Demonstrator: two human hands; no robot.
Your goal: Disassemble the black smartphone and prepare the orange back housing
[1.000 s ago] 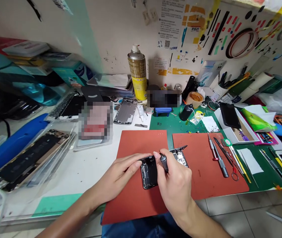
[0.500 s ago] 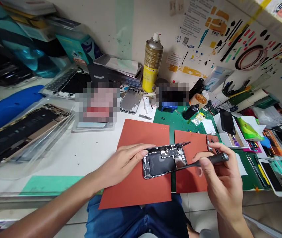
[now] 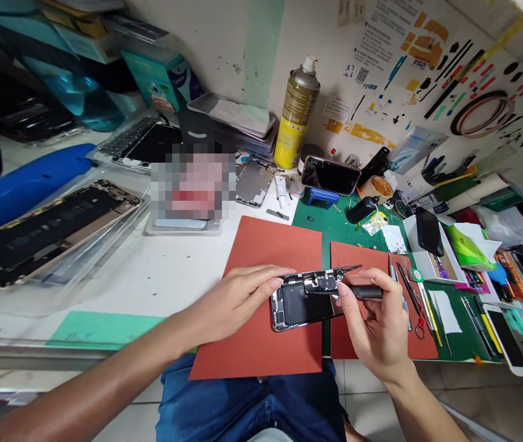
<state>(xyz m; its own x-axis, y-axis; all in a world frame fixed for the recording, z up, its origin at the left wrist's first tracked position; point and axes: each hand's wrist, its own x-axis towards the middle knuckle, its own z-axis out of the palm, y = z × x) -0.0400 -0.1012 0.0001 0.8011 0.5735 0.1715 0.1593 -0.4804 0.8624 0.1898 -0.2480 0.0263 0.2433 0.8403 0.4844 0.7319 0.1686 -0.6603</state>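
Note:
An opened smartphone (image 3: 302, 304) is tilted over the red mat (image 3: 256, 353), its black battery and inner parts exposed. Along its far side a thin dark panel (image 3: 352, 267) stands at an angle. My left hand (image 3: 238, 301) grips the phone at its far left corner, thumb on the near side of the edge. In my right hand (image 3: 376, 325) is a black-handled tool (image 3: 367, 292) with a slim shaft, held between thumb and fingers. The shaft reaches over the phone's inside near the battery; I cannot make out what its tip touches.
A second red mat (image 3: 363, 258) bears tweezers and red-handled scissors (image 3: 420, 328). Behind stand a spray can (image 3: 296, 113) and a phone on a blue stand (image 3: 322, 196). Another opened phone (image 3: 54, 227) lies at left. A white box (image 3: 431, 258) is at right.
My right hand has moved left and closer to the phone, bringing the tool's shaft from the near right edge to over the inner parts. My left hand keeps its grip.

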